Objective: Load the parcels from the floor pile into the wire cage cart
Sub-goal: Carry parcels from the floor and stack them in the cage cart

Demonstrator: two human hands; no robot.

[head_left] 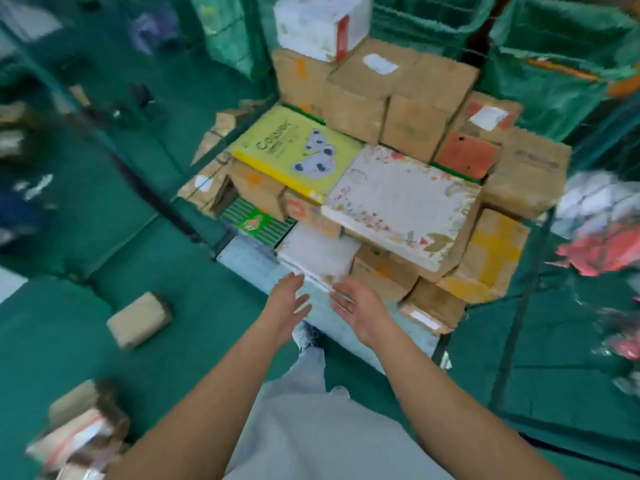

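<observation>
Both the left hand [289,299] and the right hand [356,308] hang empty, fingers spread wide, palms facing each other just before the stacked parcels [401,199] in the cart [329,327], so I judge one box has just been placed and the step is between loads; the next move calls for turning to the floor, where a brown parcel [138,318] lies to the left and more parcels [81,434] sit at the lower left. The floor [104,209] is green; green bins [554,74] stand behind; the picture is blurred.
</observation>
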